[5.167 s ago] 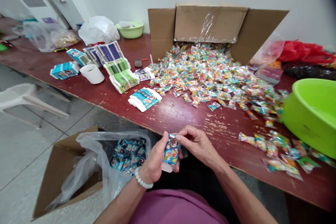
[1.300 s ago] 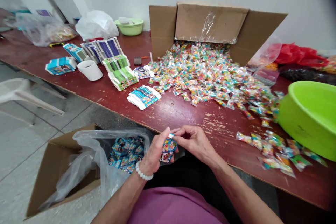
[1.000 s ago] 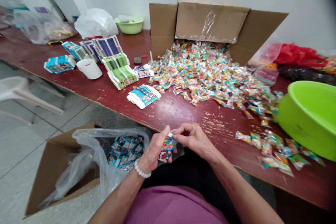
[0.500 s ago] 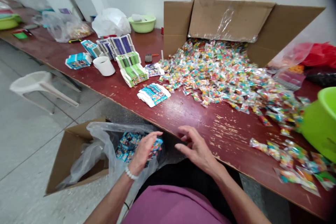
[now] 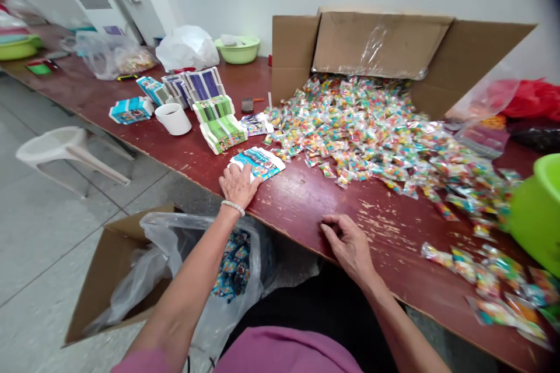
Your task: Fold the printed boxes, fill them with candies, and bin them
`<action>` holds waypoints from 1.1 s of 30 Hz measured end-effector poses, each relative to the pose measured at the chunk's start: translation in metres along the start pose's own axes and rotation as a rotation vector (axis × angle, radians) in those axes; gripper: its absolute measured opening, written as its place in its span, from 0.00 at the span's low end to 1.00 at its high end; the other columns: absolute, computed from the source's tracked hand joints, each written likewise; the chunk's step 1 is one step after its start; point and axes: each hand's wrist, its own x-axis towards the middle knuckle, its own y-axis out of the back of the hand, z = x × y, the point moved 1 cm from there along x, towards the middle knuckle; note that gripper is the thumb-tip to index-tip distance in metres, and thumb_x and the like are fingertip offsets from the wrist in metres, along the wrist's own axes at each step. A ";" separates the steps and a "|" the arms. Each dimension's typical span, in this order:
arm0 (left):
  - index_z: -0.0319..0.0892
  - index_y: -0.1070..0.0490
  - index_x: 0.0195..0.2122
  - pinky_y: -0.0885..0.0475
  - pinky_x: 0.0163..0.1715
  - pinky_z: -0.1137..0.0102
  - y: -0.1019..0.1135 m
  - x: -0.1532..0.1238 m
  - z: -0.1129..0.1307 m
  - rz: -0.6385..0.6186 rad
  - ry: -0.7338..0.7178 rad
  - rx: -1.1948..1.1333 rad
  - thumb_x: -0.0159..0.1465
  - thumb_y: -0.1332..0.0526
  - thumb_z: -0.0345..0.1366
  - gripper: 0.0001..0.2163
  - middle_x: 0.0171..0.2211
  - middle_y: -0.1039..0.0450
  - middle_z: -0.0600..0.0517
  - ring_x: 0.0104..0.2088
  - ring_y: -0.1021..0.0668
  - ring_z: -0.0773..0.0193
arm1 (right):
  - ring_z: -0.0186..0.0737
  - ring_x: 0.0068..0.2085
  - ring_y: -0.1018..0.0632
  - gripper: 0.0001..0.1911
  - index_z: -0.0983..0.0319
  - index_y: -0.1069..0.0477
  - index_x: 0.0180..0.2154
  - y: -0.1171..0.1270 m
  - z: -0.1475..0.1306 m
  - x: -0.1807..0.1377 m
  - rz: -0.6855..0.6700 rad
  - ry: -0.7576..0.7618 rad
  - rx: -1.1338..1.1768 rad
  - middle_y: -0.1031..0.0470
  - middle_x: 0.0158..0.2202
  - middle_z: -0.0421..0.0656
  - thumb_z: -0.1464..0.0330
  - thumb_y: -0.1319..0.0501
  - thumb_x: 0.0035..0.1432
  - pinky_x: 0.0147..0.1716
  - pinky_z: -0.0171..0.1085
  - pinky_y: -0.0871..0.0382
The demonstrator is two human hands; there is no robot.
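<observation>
My left hand (image 5: 240, 187), with a pale bead bracelet at the wrist, reaches over the table's near edge. Its bent fingers grip the near side of a small stack of flattened blue-and-white printed boxes (image 5: 261, 161). Nearer to me, my right hand (image 5: 347, 243) rests by the table edge, fingers loosely curled, thumb apart, holding nothing visible. A big heap of wrapped candies (image 5: 359, 128) lies beyond both hands, spilling from a cardboard carton (image 5: 380, 41) on its side. Below my left forearm, filled blue packs (image 5: 236, 265) lie in a clear plastic bag (image 5: 175, 224) that lines a box.
Green and purple flat boxes (image 5: 221, 122) stand left of the heap beside a white cup (image 5: 174, 119). A lime-green tub (image 5: 540, 210) and loose candies (image 5: 485, 280) are at right. The open cardboard box (image 5: 109, 280) and a white stool (image 5: 56, 145) are on the floor.
My left hand has let go of a blue pack over the bag and moved up to the flattened boxes. My right hand has shifted slightly right, its fingers more curled.
</observation>
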 end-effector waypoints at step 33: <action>0.37 0.25 0.31 0.37 0.22 0.74 0.019 -0.066 0.058 -0.672 0.013 -1.406 0.58 0.36 0.53 0.20 0.24 0.26 0.53 0.23 0.29 0.68 | 0.33 0.25 0.27 0.20 0.63 0.24 0.32 -0.012 -0.028 0.054 0.058 -0.413 0.939 0.24 0.28 0.39 0.54 0.27 0.43 0.23 0.32 0.33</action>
